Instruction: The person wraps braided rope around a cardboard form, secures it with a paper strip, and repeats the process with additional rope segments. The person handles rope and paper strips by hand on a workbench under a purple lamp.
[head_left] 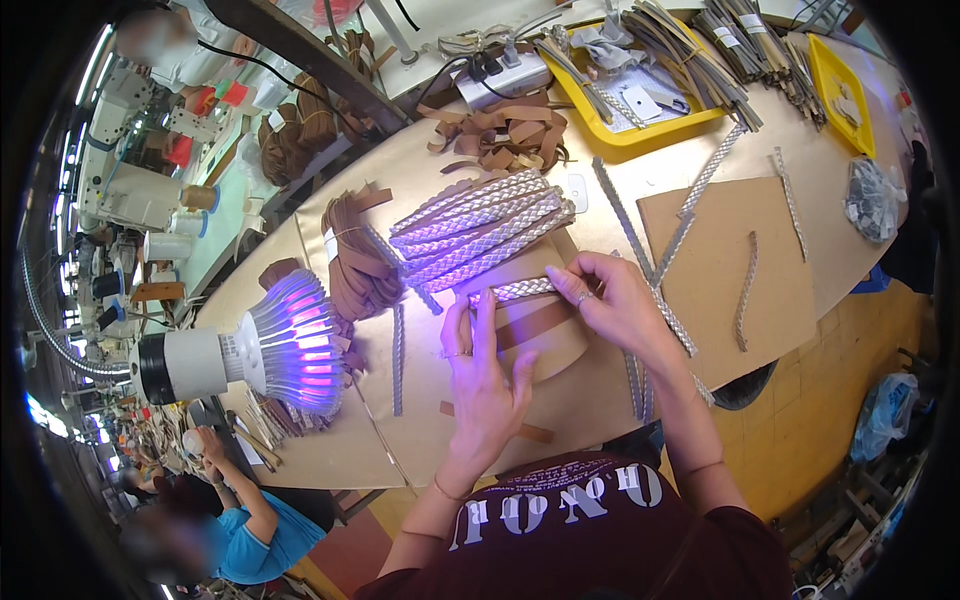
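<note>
A short silvery braided strap (522, 290) lies across a tan curved form (560, 352), above a flat brown strip (538, 320). My right hand (622, 305) pinches the strap's right end between thumb and fingers. At its left end, my left hand (487, 385) rests its fingertips on the strap, fingers stretched out and thumb held apart. Just beyond both hands lies a thick bundle of braided straps (480, 232), lit violet on its left side. The underside of the strap is hidden.
A finned lamp (295, 342) with violet glow stands left. Brown strip bundles (358, 262) and loose brown strips (510, 135) lie behind. A cardboard sheet (700, 290) with loose braids is right; a yellow tray (640, 140) sits farther back. A co-worker in blue (265, 545) sits lower left.
</note>
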